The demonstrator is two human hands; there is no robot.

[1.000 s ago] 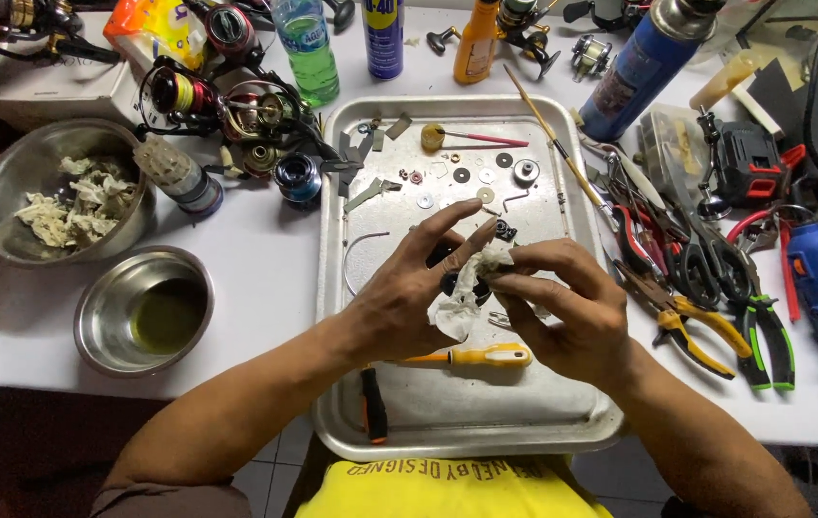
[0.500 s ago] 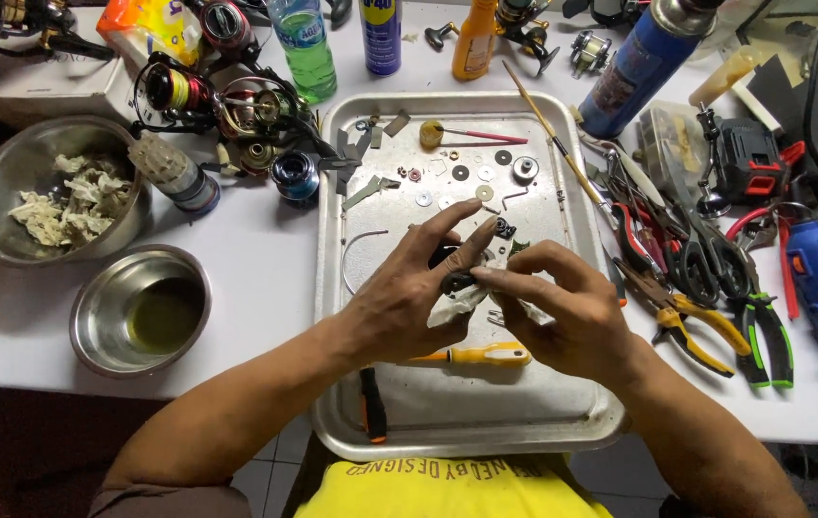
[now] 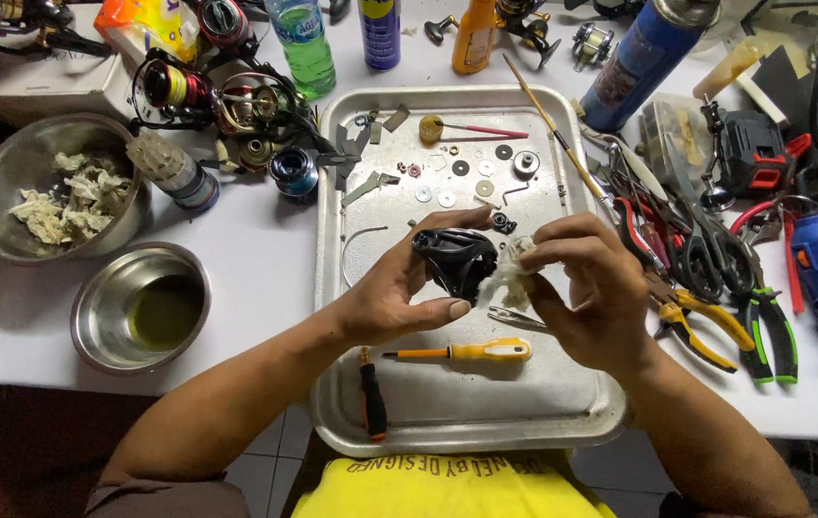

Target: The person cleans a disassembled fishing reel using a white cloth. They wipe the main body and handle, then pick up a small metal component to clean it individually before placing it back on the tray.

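Over a metal tray (image 3: 543, 408) on the white table (image 3: 265, 269), the left hand (image 3: 399, 293) grips a black reel part (image 3: 455, 261), fingers curled round its left side and thumb beneath. The right hand (image 3: 586, 293) pinches a wad of white tissue (image 3: 508, 273) against the part's right side. Just below the hands a yellow screwdriver (image 3: 471, 351) and tweezers (image 3: 510, 317) lie on the tray, with a black-handled screwdriver (image 3: 373, 395) near its front left corner. Small washers (image 3: 447, 197) are scattered across the tray's far end. Left of the tray stand two steel bowls: one with oily liquid (image 3: 140, 307), one with used tissue (image 3: 54, 187). Pliers (image 3: 716, 331) lie to the right.
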